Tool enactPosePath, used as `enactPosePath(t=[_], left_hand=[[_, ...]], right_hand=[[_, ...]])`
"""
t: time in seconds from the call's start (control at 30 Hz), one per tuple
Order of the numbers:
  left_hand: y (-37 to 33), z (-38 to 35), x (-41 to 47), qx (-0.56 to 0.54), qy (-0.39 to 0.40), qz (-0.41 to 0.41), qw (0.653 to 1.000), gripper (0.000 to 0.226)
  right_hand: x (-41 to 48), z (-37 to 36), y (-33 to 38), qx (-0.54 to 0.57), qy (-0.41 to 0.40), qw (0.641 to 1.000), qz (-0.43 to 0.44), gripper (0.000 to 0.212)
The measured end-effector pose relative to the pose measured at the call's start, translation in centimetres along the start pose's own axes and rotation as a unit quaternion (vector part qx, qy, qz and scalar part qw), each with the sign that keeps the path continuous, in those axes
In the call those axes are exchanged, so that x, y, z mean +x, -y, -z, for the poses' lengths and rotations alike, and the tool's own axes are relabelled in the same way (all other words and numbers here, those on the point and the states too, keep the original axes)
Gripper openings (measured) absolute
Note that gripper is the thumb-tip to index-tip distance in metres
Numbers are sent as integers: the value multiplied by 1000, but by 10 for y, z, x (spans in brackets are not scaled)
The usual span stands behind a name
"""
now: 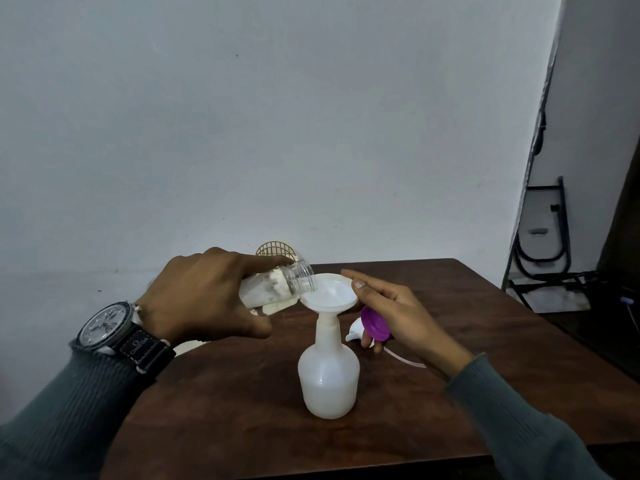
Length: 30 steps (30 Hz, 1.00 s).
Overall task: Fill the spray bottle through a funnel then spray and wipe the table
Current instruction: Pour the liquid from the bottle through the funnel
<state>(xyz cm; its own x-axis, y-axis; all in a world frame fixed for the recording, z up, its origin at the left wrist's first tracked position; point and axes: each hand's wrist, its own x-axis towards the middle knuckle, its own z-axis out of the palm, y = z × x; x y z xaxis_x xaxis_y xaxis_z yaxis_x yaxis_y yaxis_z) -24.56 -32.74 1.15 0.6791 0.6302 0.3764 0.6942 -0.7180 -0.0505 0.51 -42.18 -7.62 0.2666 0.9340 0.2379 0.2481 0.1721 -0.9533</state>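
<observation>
The room was dim and bluish, evenly lit, with a faint sheen on the surface [467,306] toward three o'clock. Wide-angle distortion bent the edges, and the wall [277,116] looked grainy.

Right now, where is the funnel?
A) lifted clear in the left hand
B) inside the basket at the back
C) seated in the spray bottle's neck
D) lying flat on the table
C: the funnel stands with its stem in the neck of the spray bottle, while the left hand tilts the clear bottle over its bowl.
</observation>
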Motion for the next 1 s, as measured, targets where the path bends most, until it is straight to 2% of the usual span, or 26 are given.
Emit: enactPosePath(t=[1.0], left_hand=[[-4, 5, 3, 8, -1, -8, 1000, 84]], right_hand=[[-5, -2, 8, -14, 1, 1000, -7, 42]])
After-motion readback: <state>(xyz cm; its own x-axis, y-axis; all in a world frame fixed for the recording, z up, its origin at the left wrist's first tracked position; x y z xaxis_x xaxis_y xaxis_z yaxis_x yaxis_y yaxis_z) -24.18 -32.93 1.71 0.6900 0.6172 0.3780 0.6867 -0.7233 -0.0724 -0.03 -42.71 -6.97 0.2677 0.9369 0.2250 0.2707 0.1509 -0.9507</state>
